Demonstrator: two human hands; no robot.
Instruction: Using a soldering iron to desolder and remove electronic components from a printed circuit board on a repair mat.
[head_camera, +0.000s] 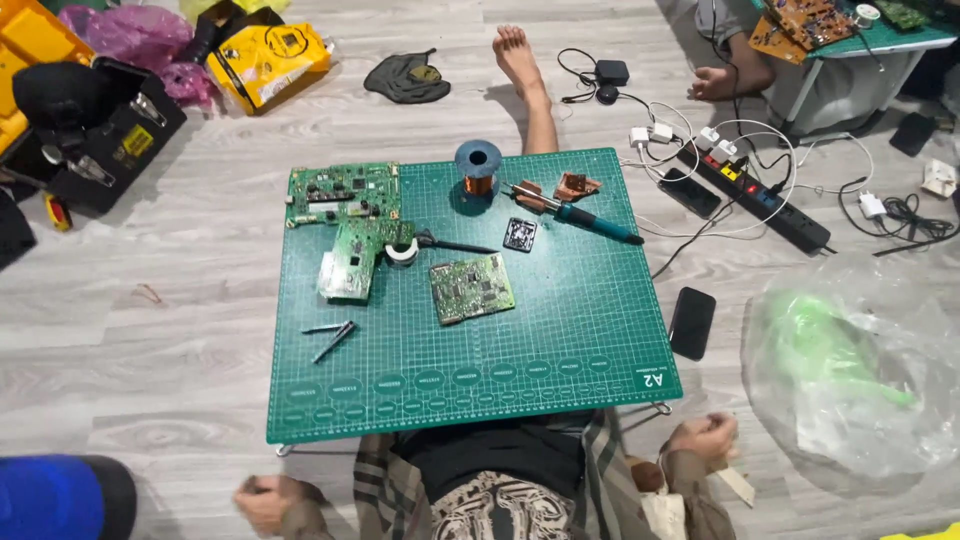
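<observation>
Your left hand (268, 497) is closed in a loose fist low beside your lap, and your right hand (703, 437) is curled shut just off the green cutting mat (560, 350); neither visibly grips anything. On the mat, left to right, lie circuit boards (343, 190), tweezers (331, 338), a copper wire spool (478, 165) and a soldering iron (585, 217).

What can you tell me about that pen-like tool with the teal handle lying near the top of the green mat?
The soldering iron lies flat on the green cutting mat, slanting from upper left to lower right. It has a slim metal tip, a dark collar and a teal handle that looks like plastic, with a dark end near the mat's right edge. Its tip end rests by a small brown stand, right of the wire spool. Neither hand touches it.
</observation>
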